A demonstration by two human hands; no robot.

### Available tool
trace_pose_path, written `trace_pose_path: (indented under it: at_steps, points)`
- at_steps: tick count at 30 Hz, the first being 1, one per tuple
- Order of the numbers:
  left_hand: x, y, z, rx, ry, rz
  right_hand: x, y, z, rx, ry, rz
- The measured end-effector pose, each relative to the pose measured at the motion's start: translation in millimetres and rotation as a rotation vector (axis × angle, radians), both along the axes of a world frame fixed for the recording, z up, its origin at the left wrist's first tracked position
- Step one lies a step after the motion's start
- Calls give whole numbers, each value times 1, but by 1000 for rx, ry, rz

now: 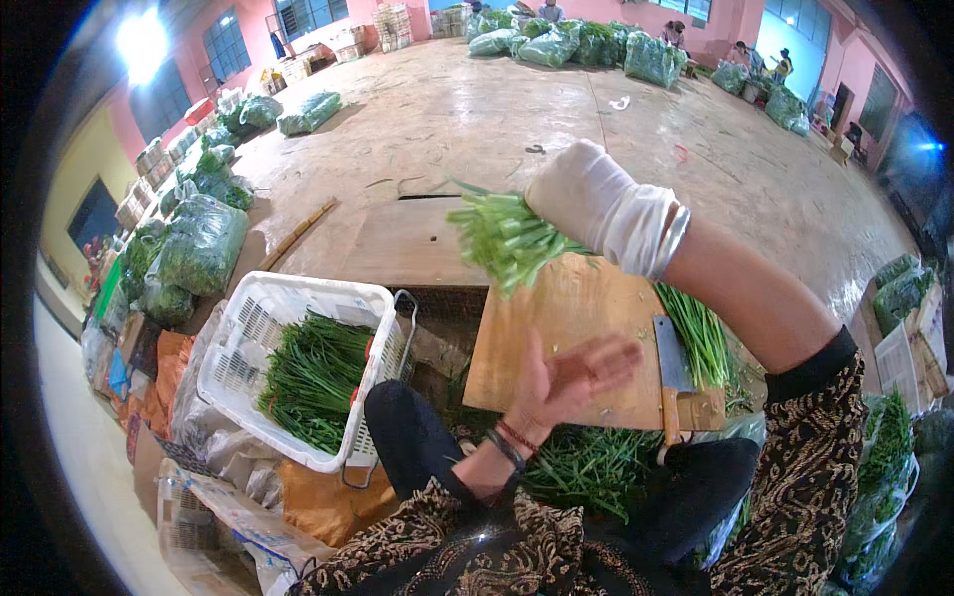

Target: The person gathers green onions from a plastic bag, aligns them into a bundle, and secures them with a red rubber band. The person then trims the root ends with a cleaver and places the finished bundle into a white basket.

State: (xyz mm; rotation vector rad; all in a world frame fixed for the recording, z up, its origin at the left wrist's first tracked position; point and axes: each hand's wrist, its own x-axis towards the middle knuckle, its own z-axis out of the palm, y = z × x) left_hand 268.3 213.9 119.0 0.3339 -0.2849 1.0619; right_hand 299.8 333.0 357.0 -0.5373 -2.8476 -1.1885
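Observation:
My right hand (577,190), in a white glove, is shut around a bunch of cut green stalks (507,231), held up over the far edge of a wooden cutting board (551,328). The pale stalk ends point left; the glove covers part of the bunch. My bare left hand (570,372) is above the board with its palm up, fingers apart and nothing in it. A cleaver (674,365) with a wooden handle lies along the board's right side. Beside its blade lie more long green stalks (697,331).
A white plastic crate (298,287) holding green bundles stands at left. Leafy trimmings (589,462) lie below the board, between my legs. A bamboo pole (298,235) rests on the floor beyond the crate. Filled plastic bags (201,242) line the left wall; people sit far back.

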Motion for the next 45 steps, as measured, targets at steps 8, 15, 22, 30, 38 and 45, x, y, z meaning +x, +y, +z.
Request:
trace_pose_path:
  at_steps: [8, 15, 22, 30, 38, 45]
  points:
    - [-41, 17, -40, -121, -358, 543, 52, -44, -93, -524, 186, -15]
    - [-54, 18, -49, 160, 250, 575, 93, -12, -162, -2165, 652, -556]
    - [-116, 46, -53, 153, 661, 641, 74, 42, -114, -1162, 345, -314]
    - [-110, 65, 40, 1284, 1917, 1566, 35, 86, -2, -397, 345, -207]
    - [-135, 40, 59, 39, 425, 229, 42, -6, -7, -22, 359, -59]
    - [-81, 14, -24, -77, 24, 258, 59, -46, -133, -553, 593, 210]
